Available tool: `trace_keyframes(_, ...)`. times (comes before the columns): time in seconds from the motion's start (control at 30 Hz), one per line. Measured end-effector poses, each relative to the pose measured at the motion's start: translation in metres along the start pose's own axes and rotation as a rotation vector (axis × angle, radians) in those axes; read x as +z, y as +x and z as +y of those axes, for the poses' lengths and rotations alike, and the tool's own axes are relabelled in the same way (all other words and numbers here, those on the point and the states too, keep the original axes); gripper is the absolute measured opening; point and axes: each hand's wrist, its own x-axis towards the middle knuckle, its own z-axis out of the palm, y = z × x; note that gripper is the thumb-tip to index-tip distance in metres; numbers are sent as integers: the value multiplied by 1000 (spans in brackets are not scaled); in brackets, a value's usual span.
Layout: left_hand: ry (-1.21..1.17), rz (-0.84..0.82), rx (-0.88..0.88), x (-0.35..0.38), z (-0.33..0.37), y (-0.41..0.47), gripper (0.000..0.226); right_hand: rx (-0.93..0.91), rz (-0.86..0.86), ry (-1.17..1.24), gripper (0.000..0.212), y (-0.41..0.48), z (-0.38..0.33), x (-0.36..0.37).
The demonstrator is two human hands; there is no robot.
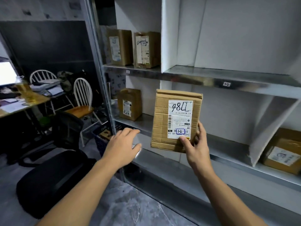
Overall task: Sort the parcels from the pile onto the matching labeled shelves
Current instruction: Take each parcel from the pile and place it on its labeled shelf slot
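— So, where is the cardboard parcel [176, 119] at this point?

— In the air in front of the steel shelving, upright, held by its lower right corner. The right hand [193, 144] pinches it, with the thumb on the front face at the label's bottom edge and the fingers wrapped behind. The left hand [123, 142] holds nothing; its fingers are loosely spread near the lower ledge [228, 150]. Whether it touches the metal I cannot tell.

— Which bay does it want?

— The boxed mark on its label reads 1-2. The 1-2 shelf tag [226, 84] sits on the front lip of the upper ledge, right of the white divider [169, 46]. The two parcels [120, 46] left of that divider stand above the 1-1 tag [128, 72], so I judge that each tag names the bay above it.

— So lift it, not push straight in?

— Yes. A pinch at one corner is a weak hold for a raise. I would bring the left hand under the base first, carry the parcel over the lip, and stand it label outward, clear of the divider.
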Motion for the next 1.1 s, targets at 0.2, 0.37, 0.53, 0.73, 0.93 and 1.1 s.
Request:
trace_keyframes(0.2, -107, 29, 175, -12, 1, 64, 52, -76, 152, -66, 73, 35, -25, 8)
trace_keyframes(0.37, -120, 53, 321, -31, 1, 109, 51, -161, 297, -106, 75, 65, -57, 10)
trace_keyframes(0.53, -120, 103, 411, -47, 6, 155, 52, -248, 402, -136, 74, 110, -91, 2)
trace_keyframes(0.73, -134, 133, 510, -55, 33, 203, 55, -298, 456, -183, 77, 180, -127, -17)
trace_keyframes(0.93, -165, 203, 507, -52, 57, 248, 50, -306, 435, -264, 76, 252, -129, -26)
trace_keyframes(1.1, -171, 235, 493, -40, 69, 278, 50, -272, 362, -359, 76, 296, -111, -36)
